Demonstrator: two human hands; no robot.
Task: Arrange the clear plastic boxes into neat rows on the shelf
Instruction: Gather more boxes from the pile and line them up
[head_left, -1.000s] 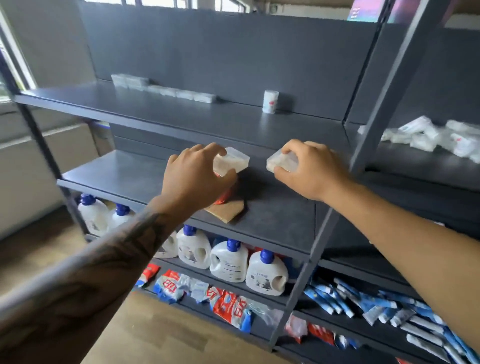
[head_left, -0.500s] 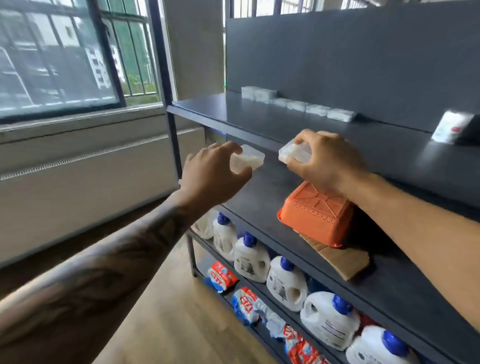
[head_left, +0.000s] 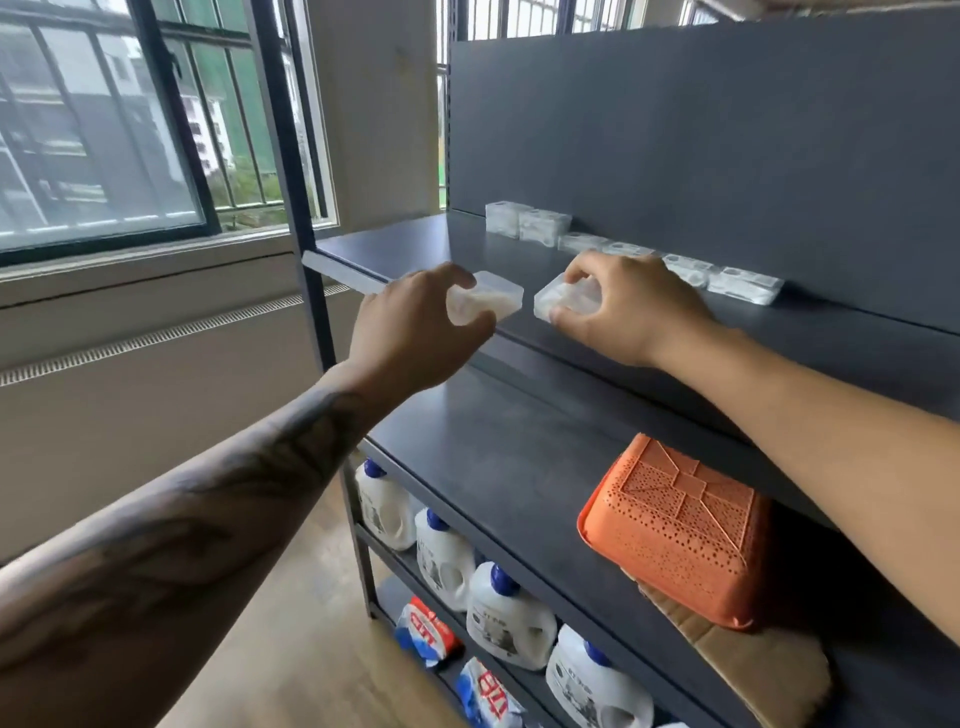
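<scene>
Left hand (head_left: 415, 322) grips a clear plastic box (head_left: 485, 299), thumb under, fingers curled over the top. The box is shallow, rectangular, frosted-translucent, with a flat rimmed lid, tilted. It is held over the front edge of the upper shelf (head_left: 415, 244).

Right hand (head_left: 623, 306) grips a second clear box (head_left: 563, 301) of the same kind, fingers curled over the top, thumb at the near side; the box's corner points toward the left hand. The two boxes are near, not touching.

Beyond the right hand, a row of clear boxes (head_left: 628, 249) stands along the shelf's back panel; the two leftmost look taller. Below the right forearm, an upturned orange basket (head_left: 675, 530) rests on the middle shelf.
</scene>
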